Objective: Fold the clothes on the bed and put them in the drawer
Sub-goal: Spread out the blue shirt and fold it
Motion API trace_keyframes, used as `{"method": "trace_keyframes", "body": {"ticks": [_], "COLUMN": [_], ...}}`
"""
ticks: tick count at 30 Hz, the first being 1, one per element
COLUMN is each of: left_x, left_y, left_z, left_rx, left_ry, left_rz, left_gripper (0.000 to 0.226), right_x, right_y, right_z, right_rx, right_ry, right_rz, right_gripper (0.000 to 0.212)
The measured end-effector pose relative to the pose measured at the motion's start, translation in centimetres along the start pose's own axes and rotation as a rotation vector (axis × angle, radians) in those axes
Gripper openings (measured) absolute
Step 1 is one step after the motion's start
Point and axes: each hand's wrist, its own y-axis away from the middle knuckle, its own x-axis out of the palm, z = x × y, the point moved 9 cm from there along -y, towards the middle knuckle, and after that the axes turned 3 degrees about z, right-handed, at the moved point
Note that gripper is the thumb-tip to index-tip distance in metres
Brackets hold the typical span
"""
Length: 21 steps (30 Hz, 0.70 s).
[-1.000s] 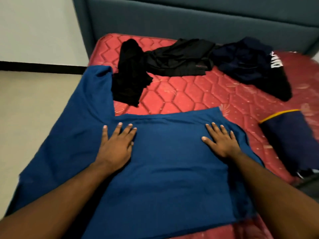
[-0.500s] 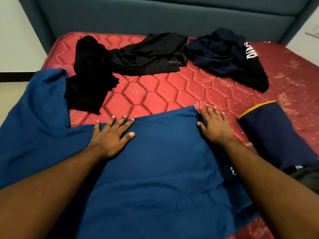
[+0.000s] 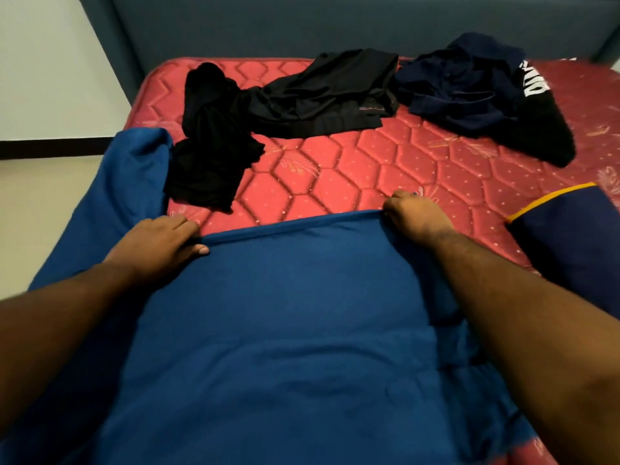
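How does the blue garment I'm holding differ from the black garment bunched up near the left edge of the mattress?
The blue garment is spread mostly flat; the black garment lies crumpled in a heap. The blue one is gripped at its far edge by the left hand and right hand; nothing touches the black one. The blue one covers far more of the mattress and hangs over its left edge. Both are plain, with no print visible.

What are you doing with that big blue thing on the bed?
A person is folding a blue garment spread on the red mattress. The left hand and the right hand each grip its far edge, ready to fold it over. Behind it, a black garment, another black garment and a dark navy pile lie crumpled, not yet folded. A navy piece with a yellow edge lies at the right.
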Motion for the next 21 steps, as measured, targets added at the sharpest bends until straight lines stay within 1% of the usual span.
{"method": "trace_keyframes", "body": {"ticks": [2, 4, 7, 8, 10, 12, 13, 15, 19, 21], "left_x": [-1.5, -3.5, -6.7, -7.5, -9.1, -9.8, -9.6, -9.4, -9.1, -8.4], "left_y": [-0.4, -0.2, 0.5, 0.9, 2.4, 4.7, 6.0, 8.4, 11.4, 12.1], "left_z": [-0.5, -1.2, -1.4, -1.6, -3.2, -6.0, -7.4, -10.0, -12.9, -14.1], "left_rx": [0.066, 0.103, 0.114, 0.112, 0.156, 0.256, 0.301, 0.366, 0.343, 0.320], "left_ry": [-0.014, -0.035, -0.064, -0.073, -0.064, -0.035, -0.021, -0.018, -0.028, -0.050], "left_rz": [-0.055, -0.127, -0.218, -0.233, -0.238, -0.215, -0.190, -0.163, -0.139, -0.074], "left_gripper": [0.035, 0.028, 0.031, 0.031, 0.031, 0.031, 0.030, 0.029, 0.034, 0.034], "right_x": [-0.7, -2.0, -4.7, -5.2, -5.5, -4.6, -3.9, -3.3, -3.2, -3.2], "right_y": [0.7, 1.7, 4.4, 5.5, 8.6, 12.0, 13.4, 16.2, 19.4, 20.2], "right_z": [-0.2, -0.2, 0.3, 0.6, 1.6, 2.4, 2.6, 2.8, 2.9, 3.1], "right_rx": [0.037, 0.056, 0.049, 0.043, 0.029, -0.001, -0.013, 0.000, 0.057, 0.080], "right_ry": [0.025, 0.062, 0.155, 0.177, 0.215, 0.264, 0.292, 0.320, 0.309, 0.284], "right_rz": [-0.014, -0.028, -0.119, -0.123, -0.078, 0.022, 0.070, 0.113, 0.090, 0.084], "right_gripper": [0.020, 0.018, 0.019, 0.020, 0.023, 0.025, 0.025, 0.025, 0.019, 0.018]}}
